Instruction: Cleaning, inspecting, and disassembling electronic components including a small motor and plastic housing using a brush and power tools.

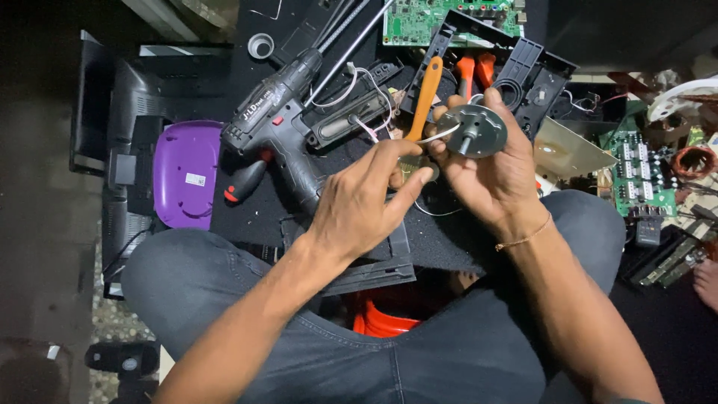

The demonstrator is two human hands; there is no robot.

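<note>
My right hand (493, 168) holds a small round grey metal disc motor (473, 131) with a short shaft pointing up at me. My left hand (366, 198) grips the lower end of an orange-handled brush (425, 93), whose bristle end sits against the left edge of the motor. A thin white wire (440, 135) runs from the motor toward the brush. Both hands hover above a black mat (247, 217) over my crossed legs.
A black cordless drill (280, 120) lies left of my hands, beside a purple plastic casing (185, 173). Green circuit boards (430, 16) and another green board (636, 168) lie at the top and right. Black plastic frames, orange-handled tools (475, 71) and a metal plate (568, 150) crowd the far side.
</note>
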